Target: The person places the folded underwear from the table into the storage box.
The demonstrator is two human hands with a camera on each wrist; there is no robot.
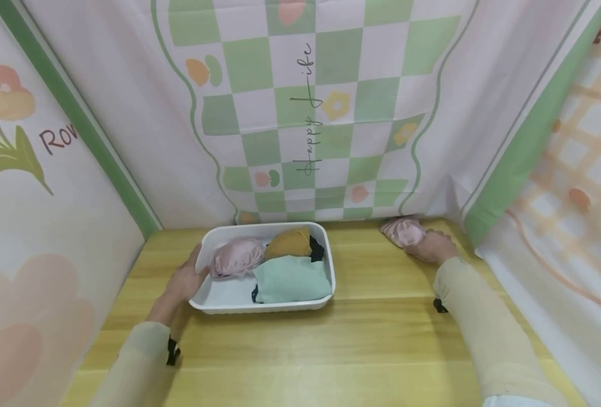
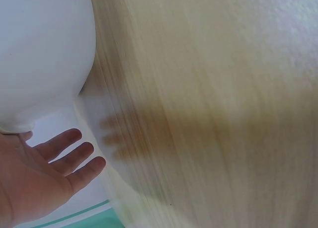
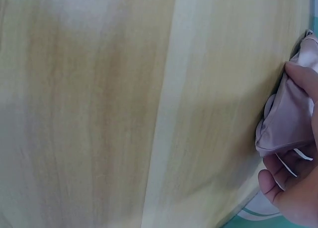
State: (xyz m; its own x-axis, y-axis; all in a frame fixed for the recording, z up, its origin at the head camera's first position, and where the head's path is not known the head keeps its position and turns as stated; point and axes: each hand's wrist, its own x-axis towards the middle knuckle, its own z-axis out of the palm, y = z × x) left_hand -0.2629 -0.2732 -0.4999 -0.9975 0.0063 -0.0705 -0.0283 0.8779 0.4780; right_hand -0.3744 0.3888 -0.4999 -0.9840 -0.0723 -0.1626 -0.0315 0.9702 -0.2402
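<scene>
At the back right of the table, my right hand (image 1: 435,247) holds a shiny pink satin cloth bundle (image 1: 403,232). The right wrist view shows the thumb laid on the satin (image 3: 293,114) and curled fingers below it, beside a thin white cord. My left hand (image 1: 183,280) rests at the left rim of a white tray (image 1: 267,308). Seen from the left wrist, several of its fingers (image 2: 74,158) stretch out straight beside the tray wall (image 2: 44,49). Inside the tray lie another pink satin bundle (image 1: 238,257), a mustard cloth piece (image 1: 287,243) and a mint green one (image 1: 292,280).
Black fabric (image 1: 316,249) shows at the mustard piece's right end. The wooden table (image 1: 300,362) ends at a printed curtain (image 1: 331,113) behind. More printed cloth hangs on the left (image 1: 51,237) and right (image 1: 575,226).
</scene>
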